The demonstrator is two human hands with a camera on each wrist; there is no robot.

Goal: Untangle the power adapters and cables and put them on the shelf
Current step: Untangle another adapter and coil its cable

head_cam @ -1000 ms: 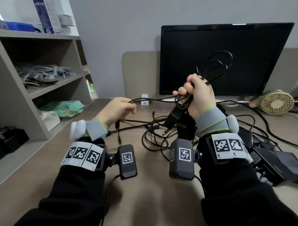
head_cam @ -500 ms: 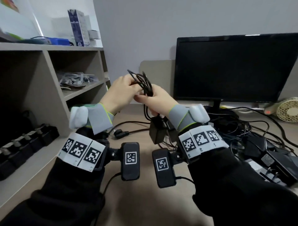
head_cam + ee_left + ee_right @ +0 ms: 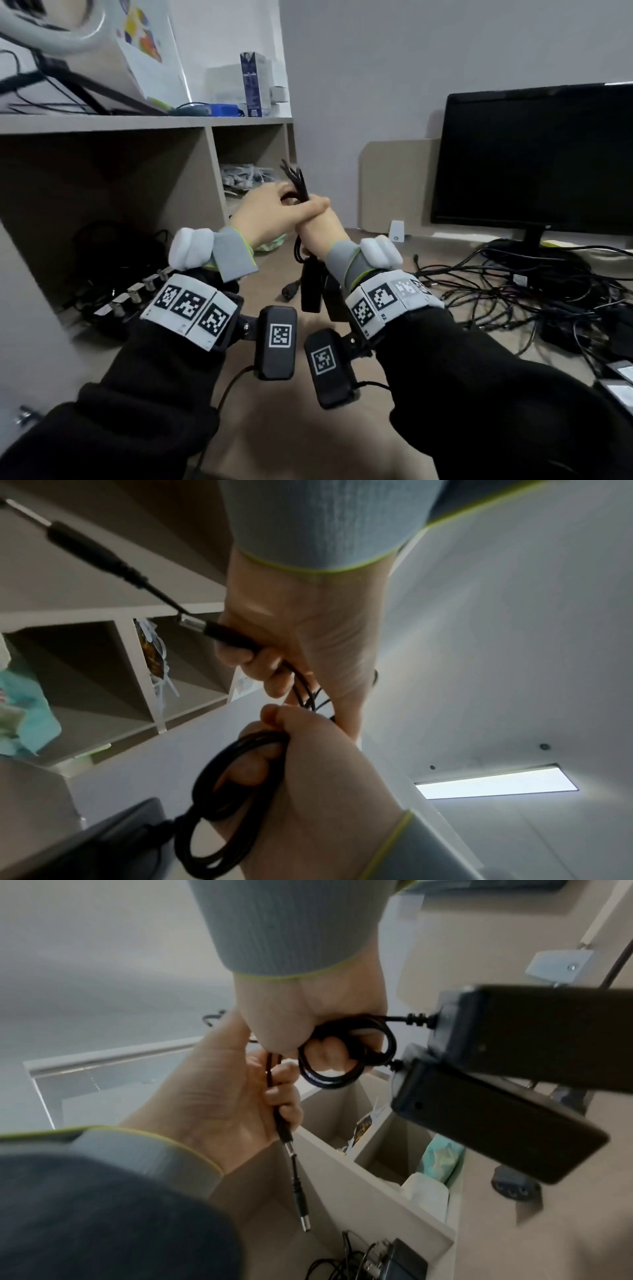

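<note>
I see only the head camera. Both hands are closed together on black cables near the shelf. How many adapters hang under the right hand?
Observer: Two. The right wrist view shows an upper adapter and a lower adapter, each with its own cable going to the hand.
Operator: Is the cable in the right hand loose or wound?
Observer: Wound. The right hand has its fingers curled through a coil of several loops.
Operator: And what does the left hand hold?
Observer: The left hand grips one thin cable end, and its barrel plug hangs free below the fingers.
</note>
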